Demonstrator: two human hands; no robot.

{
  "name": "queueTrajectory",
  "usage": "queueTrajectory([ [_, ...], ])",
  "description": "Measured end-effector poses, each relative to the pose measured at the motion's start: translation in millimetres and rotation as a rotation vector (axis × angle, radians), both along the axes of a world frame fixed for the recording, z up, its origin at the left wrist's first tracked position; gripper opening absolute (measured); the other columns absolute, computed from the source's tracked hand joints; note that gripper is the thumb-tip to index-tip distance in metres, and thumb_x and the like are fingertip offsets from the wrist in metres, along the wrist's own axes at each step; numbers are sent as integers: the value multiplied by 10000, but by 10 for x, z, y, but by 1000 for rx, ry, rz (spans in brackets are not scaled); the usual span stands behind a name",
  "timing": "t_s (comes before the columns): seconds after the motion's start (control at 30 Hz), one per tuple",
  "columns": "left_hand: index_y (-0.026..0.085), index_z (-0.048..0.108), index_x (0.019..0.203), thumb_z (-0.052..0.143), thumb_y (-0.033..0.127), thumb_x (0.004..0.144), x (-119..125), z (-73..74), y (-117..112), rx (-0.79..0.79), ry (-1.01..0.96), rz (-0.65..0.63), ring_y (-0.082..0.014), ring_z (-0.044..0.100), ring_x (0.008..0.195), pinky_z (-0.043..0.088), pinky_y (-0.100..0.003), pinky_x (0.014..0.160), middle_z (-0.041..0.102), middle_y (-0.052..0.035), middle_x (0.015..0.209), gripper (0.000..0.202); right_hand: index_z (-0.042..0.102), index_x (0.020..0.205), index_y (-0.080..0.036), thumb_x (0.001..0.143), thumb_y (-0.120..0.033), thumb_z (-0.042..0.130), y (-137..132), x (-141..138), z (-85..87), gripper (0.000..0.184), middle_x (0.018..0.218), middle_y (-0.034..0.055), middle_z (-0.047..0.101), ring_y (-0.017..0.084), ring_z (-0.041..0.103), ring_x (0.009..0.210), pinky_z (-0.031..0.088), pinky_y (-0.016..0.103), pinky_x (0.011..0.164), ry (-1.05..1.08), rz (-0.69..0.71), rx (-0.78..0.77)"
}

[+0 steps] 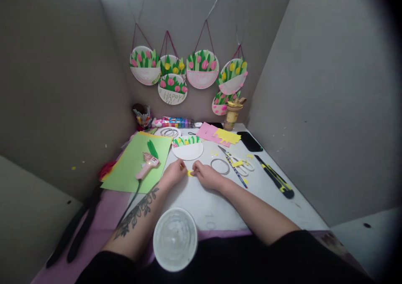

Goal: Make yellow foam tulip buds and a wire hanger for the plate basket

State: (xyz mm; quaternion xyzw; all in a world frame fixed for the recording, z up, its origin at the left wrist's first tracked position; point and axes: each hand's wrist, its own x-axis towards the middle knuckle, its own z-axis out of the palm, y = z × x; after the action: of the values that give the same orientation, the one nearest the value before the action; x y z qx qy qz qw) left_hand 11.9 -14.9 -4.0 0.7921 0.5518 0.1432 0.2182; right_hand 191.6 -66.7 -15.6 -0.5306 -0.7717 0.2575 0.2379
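My left hand [174, 174] and my right hand [204, 176] rest on the white table [207, 208], fingertips pinched together on a small yellow paper piece [189, 173] between them. Just beyond them lies a paper-plate basket [187, 148] with green leaves glued on it. A pink glue gun [147, 165] lies on a green sheet [135, 162] to the left of my left hand.
A clear cup lid [175, 238] sits near my body. Scissors [235, 160], a wire ring [220, 166], a utility knife [276, 177], a black phone [250, 141] and pink and yellow paper [220, 135] lie to the right. Finished flower baskets [188, 72] hang on the back wall.
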Motion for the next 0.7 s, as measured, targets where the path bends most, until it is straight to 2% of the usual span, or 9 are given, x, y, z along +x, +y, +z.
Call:
queueTrajectory([
  [0.13,182,594,864,587,293,707,-4,-5,-13,-8,27,-28,-169,569,675,326,-246,553,660,-41,784,192,429,1001,-215,812,-72,412,-1,-11,-8,238,985,52,684,163,613,898,411,268,746,72,-33,2],
  [0.3,177,627,821,582,283,716,-1,33,-24,-17,19,-36,-181,588,715,348,-257,577,672,-51,799,155,431,984,-223,779,-77,421,22,-11,-27,252,970,20,651,146,584,874,413,278,769,193,-97,110],
  [0.4,167,642,803,569,274,720,2,30,-15,-43,6,-39,-185,594,723,358,-258,587,675,-59,790,153,455,944,-219,773,-119,463,35,-35,-40,198,915,12,623,147,556,809,405,269,718,145,-108,132],
  [0.53,164,631,788,523,236,737,-6,5,16,-16,-53,-37,-173,579,703,369,-254,606,668,-53,766,140,481,930,-206,761,-115,491,37,-112,-45,193,897,22,592,155,526,822,392,267,718,78,-115,161],
  [0.7,165,599,739,446,286,806,-40,73,29,66,-193,-20,-154,550,665,363,-247,606,636,-27,701,206,531,898,-187,790,-131,495,42,-26,97,127,912,47,595,172,508,902,382,285,793,-42,-142,243],
])
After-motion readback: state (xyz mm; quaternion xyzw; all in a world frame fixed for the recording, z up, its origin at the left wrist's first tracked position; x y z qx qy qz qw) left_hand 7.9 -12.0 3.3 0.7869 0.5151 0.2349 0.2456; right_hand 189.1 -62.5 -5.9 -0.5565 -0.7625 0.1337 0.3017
